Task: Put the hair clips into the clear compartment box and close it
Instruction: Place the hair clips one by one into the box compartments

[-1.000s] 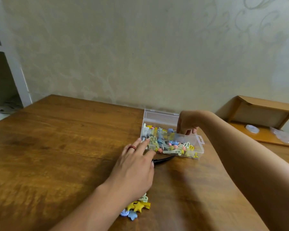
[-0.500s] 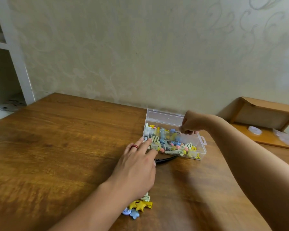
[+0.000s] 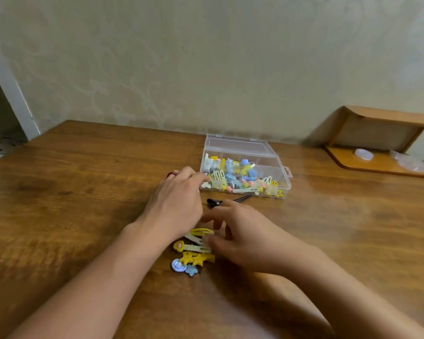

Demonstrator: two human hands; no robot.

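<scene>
The clear compartment box (image 3: 278,167) stands open on the wooden table, lid tilted back, with several pastel hair clips inside. A small pile of loose hair clips (image 3: 194,250), yellow stars, blue ones and pale snap clips, lies nearer to me. A black clip (image 3: 214,202) lies just in front of the box. My left hand (image 3: 176,204) rests palm down between pile and box, fingertips touching the box's left front corner. My right hand (image 3: 240,233) hovers over the pile's right side, fingers spread and blurred, touching the pale clips; nothing is clearly gripped.
The wooden table (image 3: 71,204) reaches to a patterned wall behind. A low wooden shelf unit (image 3: 377,143) stands at the right with a small clear lid and a plastic bag on it. A white door frame is at the far left.
My right hand has left the box and come back toward me onto the loose pile. My left hand has stayed by the box corner. The view has tilted down.
</scene>
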